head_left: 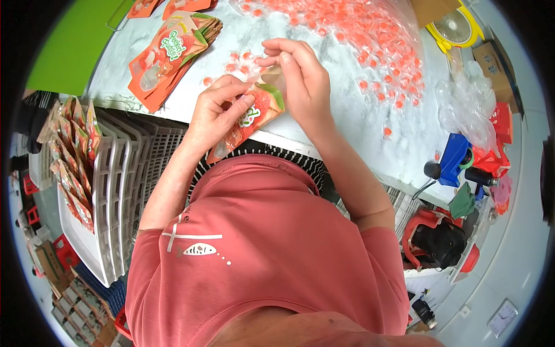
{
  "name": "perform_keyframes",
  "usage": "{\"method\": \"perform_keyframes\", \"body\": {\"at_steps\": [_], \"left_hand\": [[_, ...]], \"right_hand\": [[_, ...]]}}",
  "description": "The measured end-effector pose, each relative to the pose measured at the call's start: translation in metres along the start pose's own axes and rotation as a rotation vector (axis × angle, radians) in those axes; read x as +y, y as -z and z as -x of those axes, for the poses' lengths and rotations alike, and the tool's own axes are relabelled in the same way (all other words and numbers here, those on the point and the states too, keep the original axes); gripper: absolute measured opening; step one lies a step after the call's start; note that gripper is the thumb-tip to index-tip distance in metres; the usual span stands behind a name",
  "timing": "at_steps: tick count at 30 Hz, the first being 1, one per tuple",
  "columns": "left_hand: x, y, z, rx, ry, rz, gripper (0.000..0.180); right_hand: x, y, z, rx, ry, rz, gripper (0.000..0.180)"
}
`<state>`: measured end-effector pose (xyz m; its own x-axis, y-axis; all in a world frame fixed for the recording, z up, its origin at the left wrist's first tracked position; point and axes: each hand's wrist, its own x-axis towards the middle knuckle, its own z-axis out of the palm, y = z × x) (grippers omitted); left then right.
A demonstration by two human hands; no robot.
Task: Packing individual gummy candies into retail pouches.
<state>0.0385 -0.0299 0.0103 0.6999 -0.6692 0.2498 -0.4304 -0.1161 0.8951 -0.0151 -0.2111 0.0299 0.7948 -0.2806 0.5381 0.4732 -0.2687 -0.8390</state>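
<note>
My left hand grips a red and green printed pouch by its side, thumb on the front. The pouch is tilted over the table's near edge, its upper end toward my right hand. My right hand is beside that upper end, fingers curved and apart, with nothing visible in them; its palm side is partly hidden. Just beyond the pouch lie several small wrapped red-orange candies. A stack of similar flat pouches rests on the table to the left.
A big heap of wrapped candies spreads over the far right of the white table. Stacked grey crates stand at left, filled pouches in the top one. A yellow fan, clear plastic bags and a blue object are at right.
</note>
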Motion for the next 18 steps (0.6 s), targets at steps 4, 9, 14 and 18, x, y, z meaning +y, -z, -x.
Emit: {"method": "perform_keyframes", "body": {"at_steps": [4,9,14,18], "left_hand": [[0.003,-0.001,0.003,-0.058,0.030,0.057,0.018],[0.003,0.022,0.015,0.036,-0.008,0.117,0.015],[0.029,0.070,0.044,0.257,0.128,0.161,0.012],[0.027,0.091,0.065,0.394,0.134,0.088,0.012]], "right_hand": [[-0.015,-0.004,-0.015,-0.033,-0.331,-0.219,0.026],[-0.014,-0.002,-0.017,-0.007,-0.243,-0.373,0.025],[0.061,0.019,-0.014,0.001,0.075,0.386,0.038],[0.096,-0.022,0.001,-0.334,0.106,0.761,0.070]]}}
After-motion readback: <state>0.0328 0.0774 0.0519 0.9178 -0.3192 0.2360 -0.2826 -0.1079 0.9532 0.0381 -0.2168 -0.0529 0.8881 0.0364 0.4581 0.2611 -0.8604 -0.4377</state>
